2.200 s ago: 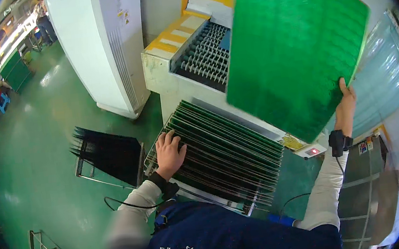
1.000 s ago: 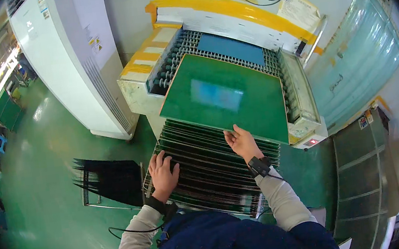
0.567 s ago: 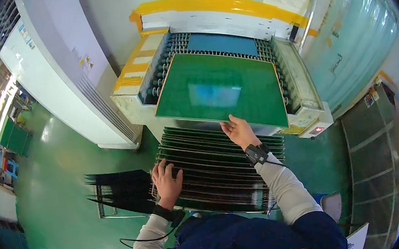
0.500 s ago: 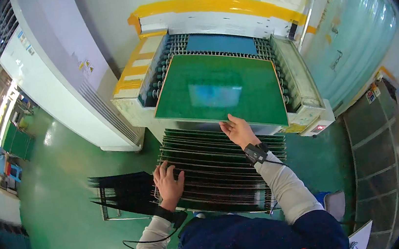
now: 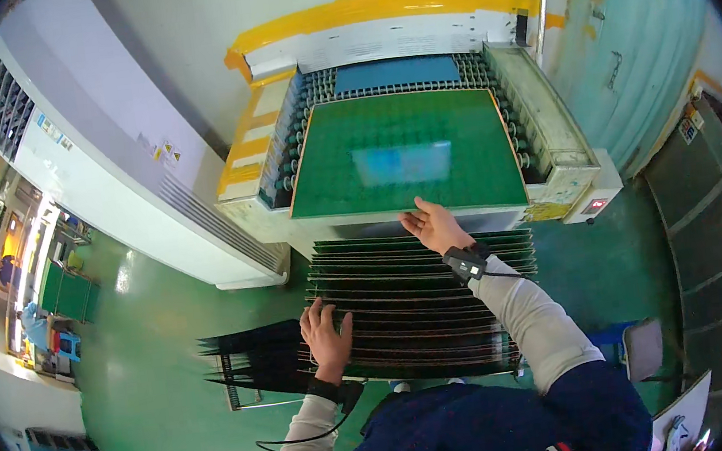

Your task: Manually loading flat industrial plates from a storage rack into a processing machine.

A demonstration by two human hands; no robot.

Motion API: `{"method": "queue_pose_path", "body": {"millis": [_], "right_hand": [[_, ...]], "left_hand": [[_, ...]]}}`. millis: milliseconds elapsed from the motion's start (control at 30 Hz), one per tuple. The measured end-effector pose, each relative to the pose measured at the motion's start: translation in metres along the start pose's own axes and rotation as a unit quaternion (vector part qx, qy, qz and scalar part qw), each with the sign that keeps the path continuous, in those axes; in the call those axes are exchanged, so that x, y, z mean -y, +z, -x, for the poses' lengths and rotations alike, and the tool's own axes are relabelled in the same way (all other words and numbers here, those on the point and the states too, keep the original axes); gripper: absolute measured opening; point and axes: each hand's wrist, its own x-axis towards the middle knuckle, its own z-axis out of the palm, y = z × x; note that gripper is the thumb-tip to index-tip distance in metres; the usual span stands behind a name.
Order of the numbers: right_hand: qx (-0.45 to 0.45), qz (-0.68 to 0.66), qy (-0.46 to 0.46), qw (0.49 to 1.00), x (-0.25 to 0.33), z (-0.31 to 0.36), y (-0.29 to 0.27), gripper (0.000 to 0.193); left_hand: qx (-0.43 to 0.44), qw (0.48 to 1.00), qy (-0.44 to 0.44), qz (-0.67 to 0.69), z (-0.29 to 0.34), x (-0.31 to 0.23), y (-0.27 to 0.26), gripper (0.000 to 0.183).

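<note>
- In the head view, the green panel [image 5: 402,136] is seen directly ahead of the right hand [image 5: 435,224], laid flat over the rollers [image 5: 286,170]; its longer side appears to be turned left to right, across the reach of this hand.
- The right hand is placed nearer to the panel: its fingertips are brought to about the middle of the near edge, with the fingers loosely bent. Whether the edge is gripped or only touched cannot be told.
- The left hand [image 5: 327,338] is held half wide, fingers a little spread, at the left end of the rack of panels [image 5: 424,307]. No separate thing is seen in it; from there, the green panel is found ahead and to the right, well apart.
- Farther ahead of the right hand, beyond the green panel, a blue sheet [image 5: 397,73] is carried on the rollers.
</note>
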Motion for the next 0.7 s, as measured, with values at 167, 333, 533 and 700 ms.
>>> {"method": "queue_pose_path", "body": {"millis": [167,333,533,700], "right_hand": [[0.028,0.056,0.074,0.995,0.013,0.014,-0.003,0.034],[0.093,0.135,0.1,0.981,0.048,0.047,-0.007,0.036],[0.09,0.144,0.031,0.985,0.134,0.088,-0.077,0.031],[-0.01,0.094,-0.063,0.994,0.188,0.137,-0.19,0.024]], "left_hand": [[-0.004,1.0,0.011,-0.008,0.0,-0.001,0.002,0.039],[-0.023,1.0,0.013,-0.016,0.004,-0.002,0.0,0.034],[-0.014,0.999,0.047,-0.016,0.001,-0.006,0.005,0.034],[-0.015,0.998,0.051,-0.024,0.004,0.003,0.012,0.037]]}}
